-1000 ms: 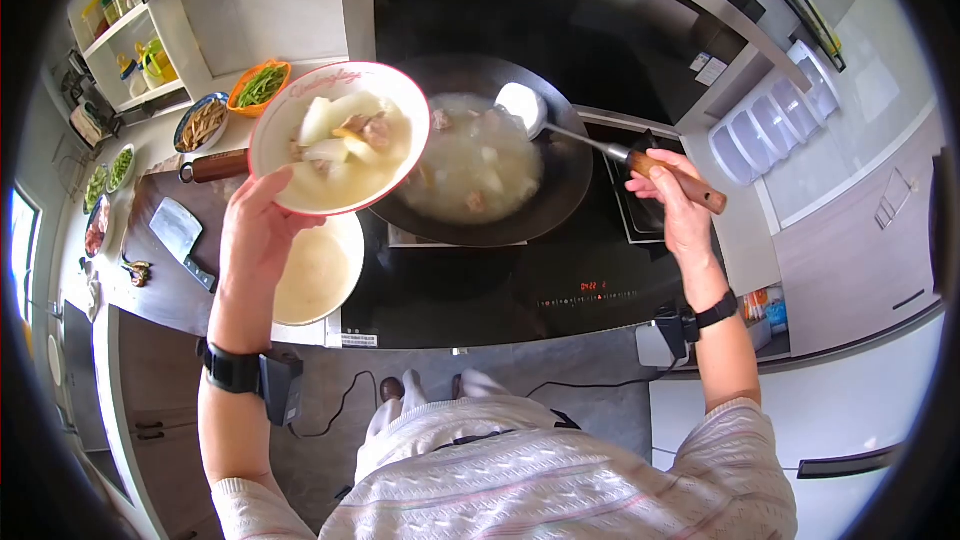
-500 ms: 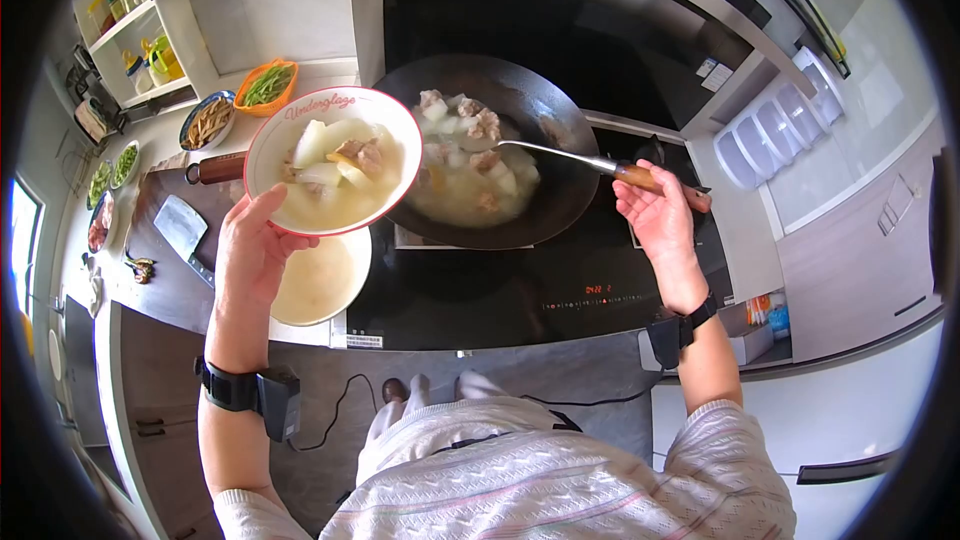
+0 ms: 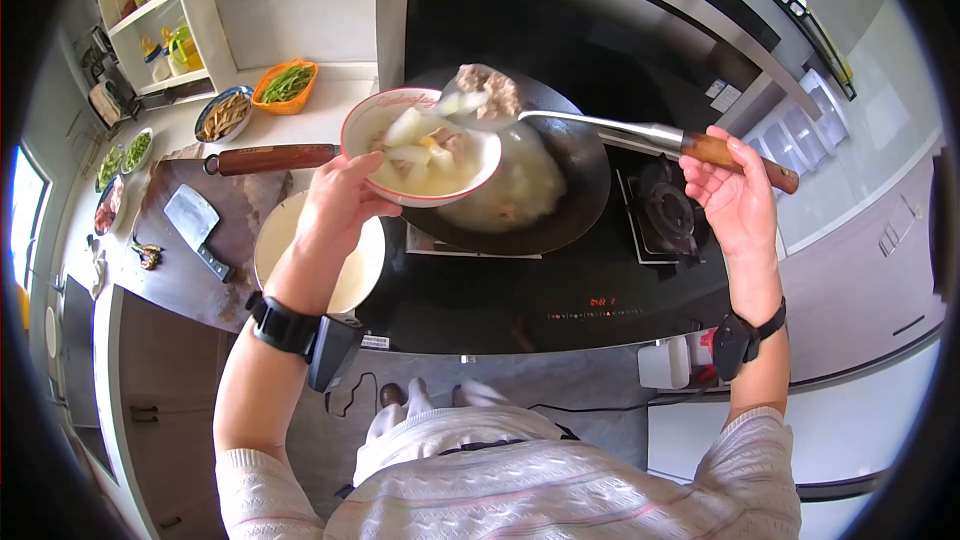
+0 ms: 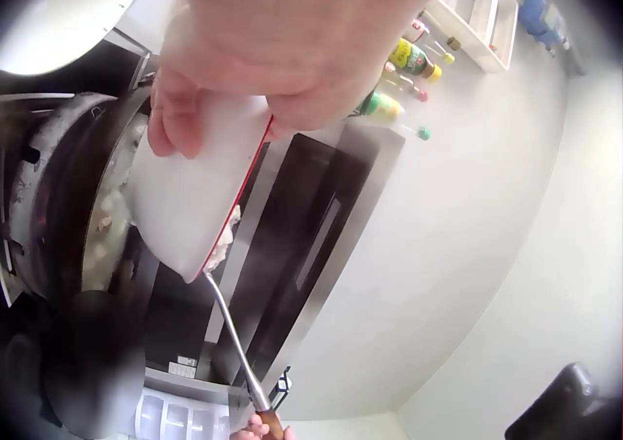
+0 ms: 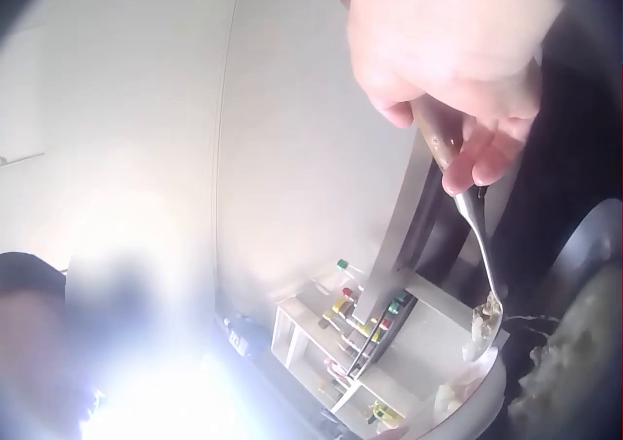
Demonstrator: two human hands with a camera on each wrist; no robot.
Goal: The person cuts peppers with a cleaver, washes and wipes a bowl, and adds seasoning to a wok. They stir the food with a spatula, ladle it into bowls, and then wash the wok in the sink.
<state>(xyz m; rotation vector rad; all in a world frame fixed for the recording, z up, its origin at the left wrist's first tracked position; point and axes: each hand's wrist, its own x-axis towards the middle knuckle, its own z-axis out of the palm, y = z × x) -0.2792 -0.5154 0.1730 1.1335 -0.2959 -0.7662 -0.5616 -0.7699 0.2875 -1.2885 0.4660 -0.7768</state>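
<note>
My left hand holds a white bowl with a red rim by its near side, thumb over the edge. Pale chunks and meat sit in broth inside it. In the left wrist view, fingers are against the bowl's outer wall. My right hand grips the wooden handle of a metal ladle. The ladle is loaded with meat and pale pieces, and its head overlaps the bowl's right rim. Beneath both is a dark wok of cloudy soup, partly hidden by the bowl.
The wok's wooden handle points left behind the bowl. A larger white bowl of pale liquid stands below my left forearm. On a board lies a cleaver. Behind are an orange basket of greens and a dish of brown strips.
The ladle has gone down into the soup, come up full of meat and moved left over the bowl. The bowl has shifted right, toward the wok.
</note>
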